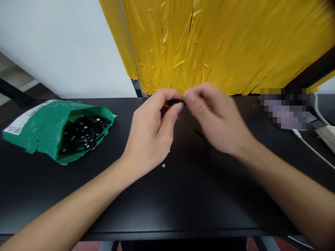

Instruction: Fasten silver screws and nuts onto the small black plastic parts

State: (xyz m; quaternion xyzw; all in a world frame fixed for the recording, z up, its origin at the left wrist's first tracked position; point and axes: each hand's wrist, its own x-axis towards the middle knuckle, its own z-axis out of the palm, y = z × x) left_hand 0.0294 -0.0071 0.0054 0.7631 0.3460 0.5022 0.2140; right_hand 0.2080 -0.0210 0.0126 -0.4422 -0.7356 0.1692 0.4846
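My left hand (151, 125) is closed around a small black part (175, 102), pinched between thumb and forefinger; a bit of orange-brown shows inside the curled fingers. Close against its right end, my right hand (217, 115) is closed in a pinch, slightly blurred, and what its fingertips hold is hidden. Below the hands, a small silvery washer-like ring (163, 165) lies on the black table (183, 205). Another small black piece (200, 134) rests partly behind my right hand.
A torn green plastic bag (39, 129) full of small black parts (85, 132) lies at the left. Yellow plastic sheeting (209, 45) hangs behind the table. At the right are a pixelated object (288, 108), a white cable (314, 148) and a pale box (327, 136).
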